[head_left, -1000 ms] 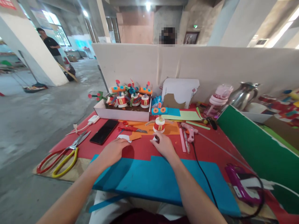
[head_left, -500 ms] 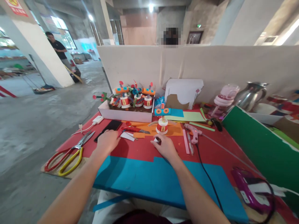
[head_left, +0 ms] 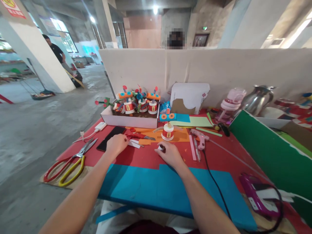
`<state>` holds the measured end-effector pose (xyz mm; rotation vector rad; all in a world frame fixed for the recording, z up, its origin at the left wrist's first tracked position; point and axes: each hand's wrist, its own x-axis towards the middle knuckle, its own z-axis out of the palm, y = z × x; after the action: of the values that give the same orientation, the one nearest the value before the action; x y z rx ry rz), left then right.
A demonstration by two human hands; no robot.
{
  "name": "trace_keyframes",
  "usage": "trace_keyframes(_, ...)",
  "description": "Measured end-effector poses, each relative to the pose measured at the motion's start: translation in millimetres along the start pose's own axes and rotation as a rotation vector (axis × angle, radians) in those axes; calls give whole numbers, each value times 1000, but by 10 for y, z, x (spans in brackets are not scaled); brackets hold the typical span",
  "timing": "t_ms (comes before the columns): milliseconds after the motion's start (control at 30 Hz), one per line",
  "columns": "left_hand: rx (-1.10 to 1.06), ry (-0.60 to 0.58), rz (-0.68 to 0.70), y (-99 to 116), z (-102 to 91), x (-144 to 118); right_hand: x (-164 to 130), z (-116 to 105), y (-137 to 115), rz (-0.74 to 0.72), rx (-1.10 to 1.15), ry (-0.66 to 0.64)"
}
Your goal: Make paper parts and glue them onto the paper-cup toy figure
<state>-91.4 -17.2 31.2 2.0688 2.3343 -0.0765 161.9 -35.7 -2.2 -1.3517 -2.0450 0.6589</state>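
Note:
My left hand [head_left: 117, 145] is above the black phone [head_left: 103, 148], its fingers bunched beside the red-handled scissors [head_left: 137, 136] and some white paper pieces [head_left: 135, 145]. What its fingertips hold, if anything, is too small to make out. My right hand [head_left: 171, 154] pinches a small white piece with a dark part [head_left: 160, 148] between thumb and finger. Just beyond it stands a paper-cup figure [head_left: 168, 132] with a blue tube head and coiled paper arms. An orange paper piece [head_left: 144, 142] lies between my hands.
Several similar figures fill a white box [head_left: 129, 121] at the back. A pink glue gun [head_left: 201, 139] with its cable lies right. Large red-and-yellow-handled shears [head_left: 73, 164] lie left. Blue paper [head_left: 146, 185] covers the front edge. A green panel [head_left: 263, 156] borders the right side.
My left hand has shifted slightly right toward the white paper pieces, its fingers drawing together. My right hand keeps its pinch on the small white piece. The whole view has shifted a little.

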Motion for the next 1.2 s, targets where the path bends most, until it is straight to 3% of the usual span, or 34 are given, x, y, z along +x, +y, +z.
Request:
trace_keyframes(133,-135,-59,227,-149,-34,-94,0,21,1,-27,-2,-9)
trace_keyframes(200,-147,-59,260,-258,-84,-145,-1,29,-6,-27,4,-16)
trace_keyframes(333,-78,100,93,-480,-242,-186,-6,35,-23,-29,10,-19)
trace_keyframes(433,-41,176,4,-519,-331,-176,-12,37,-29,-40,13,-10)
trace_keyframes(533,-90,135,160,-348,-297,-185,-17,42,-33,-50,12,-13)
trace_keyframes(600,-115,51,344,-145,-203,-213,-20,45,-38,-60,5,-23)
trace_keyframes(667,-98,22,431,68,-84,-245,-21,48,-46,-65,0,-34)
trace_keyframes(867,56,8,450,424,145,-207,-26,55,-69,-50,-7,-50)
trace_keyframes(1200,96,19,409,586,110,-40,-37,30,-122,-32,-22,-91)
